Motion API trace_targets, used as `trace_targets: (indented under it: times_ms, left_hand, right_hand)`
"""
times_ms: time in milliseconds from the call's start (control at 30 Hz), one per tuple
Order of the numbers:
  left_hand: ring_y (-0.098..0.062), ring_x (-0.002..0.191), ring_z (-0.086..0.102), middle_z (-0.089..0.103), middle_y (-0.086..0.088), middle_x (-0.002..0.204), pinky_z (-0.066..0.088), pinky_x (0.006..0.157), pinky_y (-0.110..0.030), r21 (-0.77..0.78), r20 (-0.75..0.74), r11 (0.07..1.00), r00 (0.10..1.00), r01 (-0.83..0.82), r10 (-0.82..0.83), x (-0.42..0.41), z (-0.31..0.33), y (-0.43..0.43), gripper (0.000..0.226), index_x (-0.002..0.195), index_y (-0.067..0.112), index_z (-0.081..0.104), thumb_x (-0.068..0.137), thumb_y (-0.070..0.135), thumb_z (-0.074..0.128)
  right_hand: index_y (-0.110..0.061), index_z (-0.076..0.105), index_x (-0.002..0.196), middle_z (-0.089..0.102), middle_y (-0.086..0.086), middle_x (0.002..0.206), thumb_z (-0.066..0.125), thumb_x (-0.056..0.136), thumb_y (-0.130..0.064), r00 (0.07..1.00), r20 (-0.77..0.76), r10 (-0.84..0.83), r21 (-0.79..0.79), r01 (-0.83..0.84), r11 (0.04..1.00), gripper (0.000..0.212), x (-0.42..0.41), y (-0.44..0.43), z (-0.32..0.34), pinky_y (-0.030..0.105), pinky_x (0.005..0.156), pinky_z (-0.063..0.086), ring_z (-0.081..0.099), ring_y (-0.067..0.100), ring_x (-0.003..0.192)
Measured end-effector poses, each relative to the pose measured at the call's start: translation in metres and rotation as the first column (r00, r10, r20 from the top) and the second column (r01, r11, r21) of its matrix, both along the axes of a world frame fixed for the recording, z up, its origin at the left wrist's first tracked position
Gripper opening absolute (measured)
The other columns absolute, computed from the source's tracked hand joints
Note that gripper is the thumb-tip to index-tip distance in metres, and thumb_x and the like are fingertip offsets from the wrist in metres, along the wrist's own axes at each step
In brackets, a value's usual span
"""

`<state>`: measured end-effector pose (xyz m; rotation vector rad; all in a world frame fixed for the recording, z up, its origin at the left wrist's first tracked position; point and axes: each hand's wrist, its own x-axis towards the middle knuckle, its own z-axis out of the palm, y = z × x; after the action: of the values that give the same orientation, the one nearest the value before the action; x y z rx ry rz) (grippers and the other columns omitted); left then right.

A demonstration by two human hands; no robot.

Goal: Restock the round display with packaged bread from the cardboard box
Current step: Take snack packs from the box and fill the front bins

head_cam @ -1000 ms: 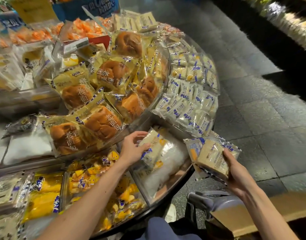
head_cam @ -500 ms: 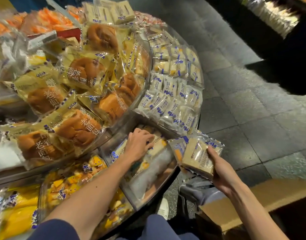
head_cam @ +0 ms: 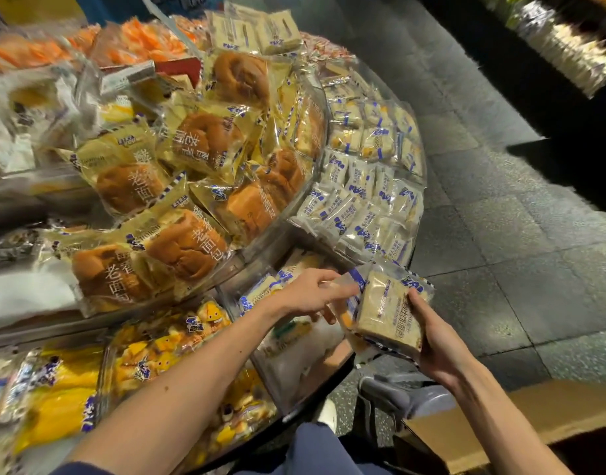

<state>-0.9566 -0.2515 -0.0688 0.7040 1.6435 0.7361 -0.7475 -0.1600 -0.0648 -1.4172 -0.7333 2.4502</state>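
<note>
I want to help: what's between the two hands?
A bread packet, in the head view: the right hand holds it, the left hand pinches its wrapper edge.

A shop, seemingly a supermarket bakery corner: a tiered round display (head_cam: 228, 265) fills the left and centre, its clear-walled bins heaped with wrapped bread (head_cam: 188, 241) (many packs bear the same blue logo), with a price strip (head_cam: 128, 78) at upper left. Grey floor tiles (head_cam: 500, 234) run down the right, a lit shelf (head_cam: 552, 39) shows at upper right, and a cardboard box (head_cam: 500, 416) sits at lower right.

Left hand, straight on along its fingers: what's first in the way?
The bread packet held by the right hand. Fingers of the left hand point at its wrapper edge, maybe touching.
</note>
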Motion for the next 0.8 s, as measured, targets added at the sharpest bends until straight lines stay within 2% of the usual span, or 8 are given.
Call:
trace_targets:
  times_ms: [167, 233, 300, 367, 433, 600, 700, 800]
  left_hand:
    - [-0.016, 0.05, 0.064, 0.072, -0.023, 0.104, 0.05, 0.042, -0.022, 0.03, 0.171, 0.99, 0.976, -0.139, 0.132, -0.015, 0.015, -0.033, 0.028, 0.117, 0.016, 0.06, 0.091, 0.016, 0.071]
    - [-0.02, 0.058, 0.07, 0.073, -0.02, 0.094, 0.057, 0.05, -0.024, 0.076, 0.202, 0.964, 0.951, -0.254, 0.235, -0.022, 0.02, -0.048, 0.027, 0.115, 0.012, 0.061, 0.091, 0.006, 0.069]
    - [-0.016, 0.068, 0.071, 0.072, -0.008, 0.085, 0.057, 0.059, -0.02, 0.173, 0.086, 0.942, 0.957, -0.287, 0.276, -0.032, 0.025, -0.068, 0.026, 0.11, 0.005, 0.065, 0.086, -0.002, 0.072]
    - [-0.008, 0.08, 0.071, 0.074, -0.001, 0.09, 0.054, 0.071, -0.016, 0.262, -0.065, 0.935, 0.962, -0.239, 0.264, -0.042, 0.032, -0.088, 0.025, 0.102, 0.009, 0.072, 0.08, -0.001, 0.078]
    - [-0.013, 0.1, 0.071, 0.076, -0.007, 0.104, 0.055, 0.086, -0.023, 0.327, -0.04, 0.911, 0.959, -0.251, 0.279, -0.047, 0.038, -0.111, 0.018, 0.096, 0.014, 0.077, 0.079, 0.014, 0.081]
    - [-0.007, 0.093, 0.071, 0.074, 0.005, 0.106, 0.055, 0.077, -0.021, 0.432, -0.128, 0.846, 0.908, -0.312, 0.4, -0.048, 0.04, -0.162, 0.011, 0.09, 0.017, 0.077, 0.084, 0.025, 0.073]
    - [-0.007, 0.101, 0.069, 0.068, 0.007, 0.12, 0.056, 0.079, -0.023, 0.459, -0.147, 0.814, 0.873, -0.356, 0.464, -0.054, 0.035, -0.195, 0.038, 0.107, 0.027, 0.07, 0.078, 0.006, 0.081]
    - [-0.011, 0.104, 0.07, 0.061, 0.005, 0.129, 0.06, 0.082, -0.035, 0.409, -0.018, 0.782, 0.852, -0.471, 0.523, -0.057, 0.034, -0.224, 0.074, 0.131, 0.031, 0.053, 0.073, -0.002, 0.083]
  right_hand:
    - [-0.013, 0.065, 0.121, 0.073, 0.014, 0.113, 0.047, 0.099, -0.041, 0.998, -0.028, 0.05, -0.009, -0.05, 0.999, 0.04, -0.017, -0.003, 0.003, 0.042, 0.067, 0.063, 0.074, 0.027, 0.094]
    - [-0.014, 0.064, 0.123, 0.074, 0.012, 0.112, 0.044, 0.101, -0.041, 0.998, -0.042, 0.052, 0.009, -0.052, 0.999, 0.041, -0.02, -0.003, 0.003, 0.045, 0.072, 0.062, 0.074, 0.026, 0.095]
    - [-0.014, 0.065, 0.119, 0.076, 0.01, 0.107, 0.042, 0.102, -0.039, 0.997, -0.062, 0.038, 0.023, -0.037, 0.999, 0.038, -0.023, -0.004, 0.004, 0.045, 0.067, 0.063, 0.075, 0.024, 0.09]
    - [-0.014, 0.064, 0.119, 0.076, 0.01, 0.107, 0.041, 0.102, -0.039, 0.996, -0.079, 0.042, 0.028, -0.04, 0.999, 0.037, -0.027, -0.007, 0.004, 0.045, 0.066, 0.063, 0.075, 0.024, 0.09]
    - [-0.015, 0.064, 0.12, 0.076, 0.009, 0.108, 0.04, 0.103, -0.038, 0.995, -0.056, 0.086, 0.055, -0.083, 0.995, 0.037, -0.037, -0.016, 0.003, 0.048, 0.069, 0.062, 0.075, 0.024, 0.089]
    - [-0.016, 0.067, 0.119, 0.075, 0.011, 0.108, 0.043, 0.103, -0.043, 0.967, 0.043, 0.251, 0.124, -0.255, 0.959, 0.039, -0.079, -0.053, 0.003, 0.044, 0.063, 0.062, 0.075, 0.026, 0.086]
    - [-0.017, 0.068, 0.117, 0.075, 0.012, 0.109, 0.046, 0.101, -0.044, 0.952, 0.048, 0.302, 0.144, -0.306, 0.941, 0.038, -0.099, -0.076, 0.005, 0.042, 0.064, 0.061, 0.074, 0.027, 0.088]
    - [-0.018, 0.068, 0.114, 0.076, 0.01, 0.104, 0.046, 0.102, -0.042, 0.942, 0.023, 0.334, 0.145, -0.333, 0.932, 0.035, -0.111, -0.101, 0.008, 0.045, 0.067, 0.062, 0.075, 0.025, 0.085]
